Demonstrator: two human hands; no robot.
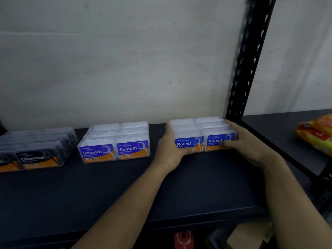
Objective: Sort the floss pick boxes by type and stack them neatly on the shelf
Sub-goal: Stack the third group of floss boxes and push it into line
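Pale, scuffed plaster wall (125, 60) behind, dark matte shelf (89, 191) running across the frame, black perforated metal upright (249, 60) at the right rear corner, adjoining dark shelf (280, 126) to the right, dim even light, cardboard box (249, 236) below

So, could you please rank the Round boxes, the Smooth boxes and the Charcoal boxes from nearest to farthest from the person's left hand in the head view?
1. Round boxes, touching the left hand, on the right.
2. Smooth boxes, mid-shelf.
3. Charcoal boxes, far left.
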